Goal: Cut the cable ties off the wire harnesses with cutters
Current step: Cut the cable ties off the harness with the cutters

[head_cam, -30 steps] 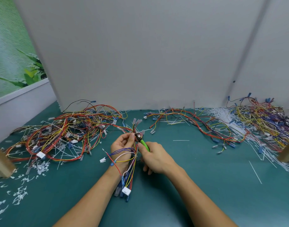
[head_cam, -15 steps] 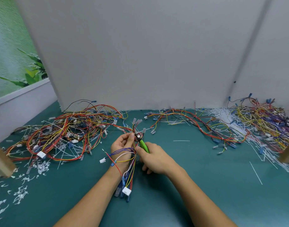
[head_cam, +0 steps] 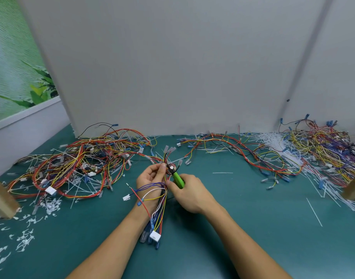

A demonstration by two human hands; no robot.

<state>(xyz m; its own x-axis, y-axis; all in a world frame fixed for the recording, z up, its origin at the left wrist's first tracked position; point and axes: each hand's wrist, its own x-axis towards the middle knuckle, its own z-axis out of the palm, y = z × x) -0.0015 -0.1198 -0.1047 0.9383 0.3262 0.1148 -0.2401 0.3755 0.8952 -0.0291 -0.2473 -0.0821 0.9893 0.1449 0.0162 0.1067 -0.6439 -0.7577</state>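
My left hand (head_cam: 150, 177) pinches a multicoloured wire harness (head_cam: 158, 200) above the green table, thumb and fingers closed on the bundle near its top. The harness hangs down over my left wrist to a white connector (head_cam: 155, 236). My right hand (head_cam: 192, 195) grips green-handled cutters (head_cam: 178, 179), whose jaws sit at the bundle just right of my left thumb. The cable tie itself is too small to make out among the wires.
A big tangle of red and yellow harnesses (head_cam: 76, 166) lies at the left, another heap (head_cam: 321, 150) at the right with loose white ties (head_cam: 273, 140). White tie clippings (head_cam: 25, 238) litter the front left. Wooden posts (head_cam: 1, 200) stand at both table edges.
Hardly anything has moved: both hands stay together at the same spot on the harness, with the cutter jaws shifting only slightly at the bundle.
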